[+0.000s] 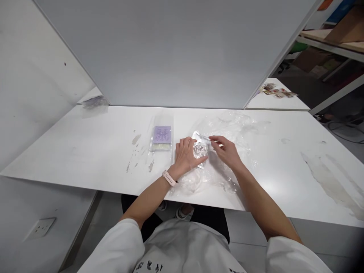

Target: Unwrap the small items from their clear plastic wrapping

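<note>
A small silver foil pouch (pixel 200 148) lies on crumpled clear plastic film at the table's middle. My left hand (pixel 185 153) rests over its left side, fingers spread, with the thumb reaching across its lower edge. At the pouch's upper right edge, the thumb and fingers of my right hand (pixel 226 149) are pinched together on the foil. What is inside the pouch cannot be made out. Left of my hands, a purple patterned square (pixel 162 134) lies in a clear bag with a pale yellowish piece partly showing beneath it.
The crumpled clear film (pixel 236 127) spreads behind and under my hands on the white table (pixel 93 151). A grey panel (pixel 176 53) rises along the back edge. Another clear bag (pixel 95 104) lies at the far left corner; several small packets (pixel 280 92) lie beyond the panel, at right.
</note>
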Demonstrator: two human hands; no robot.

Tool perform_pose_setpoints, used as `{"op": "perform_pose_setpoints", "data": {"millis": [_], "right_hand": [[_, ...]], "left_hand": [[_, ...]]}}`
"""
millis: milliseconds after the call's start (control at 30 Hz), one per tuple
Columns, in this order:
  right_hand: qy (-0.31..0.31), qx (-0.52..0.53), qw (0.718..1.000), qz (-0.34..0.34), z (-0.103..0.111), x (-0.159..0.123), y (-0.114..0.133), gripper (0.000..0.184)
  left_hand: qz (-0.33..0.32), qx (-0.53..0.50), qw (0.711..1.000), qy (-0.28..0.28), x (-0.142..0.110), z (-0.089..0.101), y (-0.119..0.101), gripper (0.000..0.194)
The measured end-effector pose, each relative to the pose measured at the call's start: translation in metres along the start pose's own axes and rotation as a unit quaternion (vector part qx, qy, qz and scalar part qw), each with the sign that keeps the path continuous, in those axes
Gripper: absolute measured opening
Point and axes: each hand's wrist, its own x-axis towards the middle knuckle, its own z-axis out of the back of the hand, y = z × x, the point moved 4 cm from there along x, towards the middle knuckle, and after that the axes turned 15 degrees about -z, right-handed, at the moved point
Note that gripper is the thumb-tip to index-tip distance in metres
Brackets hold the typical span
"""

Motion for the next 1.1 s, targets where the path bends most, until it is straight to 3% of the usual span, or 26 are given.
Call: {"op": "perform_pose_setpoints", "data": {"millis": [67,133,200,333,433,567,700,800,867,967,1000,1033,1100], "right_hand": [[-0.016,-0.063,0.995,-0.08,0.004,0.003,-0.01,0.045],[0.049,-0.1,0.988,-0.105,0.0,0.003,-0.014,0.055],[0.096,-0.076,0.987,-0.103,-0.004,0.001,-0.014,0.056],[0.079,0.019,0.991,-0.107,-0.005,-0.002,-0.012,0.053],[0.115,0.096,0.987,-0.065,-0.007,-0.004,-0.005,0.045],[0.144,0.134,0.979,0.047,-0.007,-0.011,0.008,0.033],[0.104,0.001,0.989,0.106,-0.015,-0.01,0.004,0.041],[0.093,-0.136,0.977,0.135,-0.028,-0.007,-0.009,0.056],[0.1,-0.178,0.97,0.135,-0.033,-0.005,-0.017,0.061],[0.119,-0.164,0.972,0.115,-0.036,-0.004,-0.023,0.062],[0.125,-0.153,0.975,0.106,-0.036,-0.004,-0.023,0.062],[0.128,-0.139,0.977,0.094,-0.036,-0.004,-0.023,0.062],[0.116,-0.092,0.987,0.06,-0.036,-0.002,-0.023,0.064]], "left_hand": [[-0.035,0.028,0.999,0.021,-0.003,-0.007,-0.008,0.068],[-0.054,0.032,0.997,0.039,-0.006,-0.014,-0.013,0.069],[-0.054,0.027,0.997,0.044,-0.008,-0.017,-0.014,0.068],[-0.035,-0.002,0.999,0.018,-0.008,-0.016,-0.011,0.057],[-0.005,-0.036,0.999,-0.009,-0.007,-0.014,-0.007,0.04],[0.082,-0.146,0.983,-0.07,-0.004,-0.008,0.006,0.007],[0.187,-0.265,0.93,-0.171,0.0,0.007,0.039,0.01],[0.232,-0.185,0.927,-0.229,-0.001,0.032,0.067,0.011],[0.245,-0.1,0.923,-0.28,-0.004,0.052,0.077,0.029],[0.179,0.006,0.907,-0.382,-0.009,0.077,0.068,0.048],[0.132,0.022,0.914,-0.384,-0.007,0.079,0.059,0.046],[0.078,0.023,0.931,-0.357,-0.004,0.077,0.049,0.042],[-0.027,-0.007,0.973,-0.23,0.005,0.061,0.029,0.033]]}}
